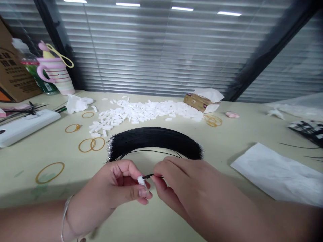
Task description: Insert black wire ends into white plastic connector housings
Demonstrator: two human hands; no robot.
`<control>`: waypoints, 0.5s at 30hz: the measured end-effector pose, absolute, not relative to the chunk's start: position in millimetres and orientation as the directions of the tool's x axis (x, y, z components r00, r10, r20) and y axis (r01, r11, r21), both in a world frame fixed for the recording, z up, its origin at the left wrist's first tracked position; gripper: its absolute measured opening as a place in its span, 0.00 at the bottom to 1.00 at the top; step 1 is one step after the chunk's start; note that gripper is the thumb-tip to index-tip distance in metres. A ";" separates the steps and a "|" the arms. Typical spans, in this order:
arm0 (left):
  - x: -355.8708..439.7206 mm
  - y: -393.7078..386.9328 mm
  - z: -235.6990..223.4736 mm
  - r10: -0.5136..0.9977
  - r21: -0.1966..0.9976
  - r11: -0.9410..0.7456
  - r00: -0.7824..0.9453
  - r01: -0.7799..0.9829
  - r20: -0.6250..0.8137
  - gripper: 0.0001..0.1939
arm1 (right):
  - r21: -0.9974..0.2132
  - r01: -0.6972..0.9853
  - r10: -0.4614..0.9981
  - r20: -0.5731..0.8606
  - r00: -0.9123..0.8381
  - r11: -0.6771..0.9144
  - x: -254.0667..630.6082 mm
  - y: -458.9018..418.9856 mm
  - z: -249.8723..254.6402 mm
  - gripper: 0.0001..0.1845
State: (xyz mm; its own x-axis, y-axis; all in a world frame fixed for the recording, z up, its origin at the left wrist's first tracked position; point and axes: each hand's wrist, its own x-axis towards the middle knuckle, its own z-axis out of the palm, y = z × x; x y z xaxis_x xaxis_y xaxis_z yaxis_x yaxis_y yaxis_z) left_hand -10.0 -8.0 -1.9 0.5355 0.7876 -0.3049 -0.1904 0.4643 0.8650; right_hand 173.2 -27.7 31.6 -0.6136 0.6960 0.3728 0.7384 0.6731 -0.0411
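Note:
Between the thumb and fingers of my left hand [123, 185] is a small white plastic connector housing [141, 180]. My right hand [184, 185] pinches a thin black wire [148, 176], whose end meets the housing; how deep it sits there I cannot tell. Just beyond both hands lies a curved bundle of black wires [153, 137] with bright metallic ends at either side. Farther back spreads a heap of white connector housings [151, 111].
Rubber bands [49, 172] lie at left, more [212, 120] by a tissue pack [202, 100]. A white power strip [27, 126], striped cup [59, 75], bottle [45, 79] and cardboard box [15, 67] stand left. White paper [280, 174] and a patterned pouch [308, 131] lie right.

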 end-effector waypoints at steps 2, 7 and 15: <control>-9.6 -7.5 -1.6 0.790 0.867 0.462 0.531 -0.186 -0.307 0.09 | -0.020 0.737 0.692 0.363 -0.624 0.676 172.8 -26.8 30.3 0.10; -8.5 -5.5 -1.2 0.788 0.865 0.470 0.526 -0.178 -0.320 0.09 | -0.036 0.739 0.683 0.414 -0.602 0.673 170.5 -25.2 28.8 0.09; -9.3 -7.0 -2.3 0.782 0.871 0.465 0.534 -0.156 -0.322 0.08 | -0.057 0.731 0.688 0.394 -0.610 0.680 170.4 -25.3 32.5 0.09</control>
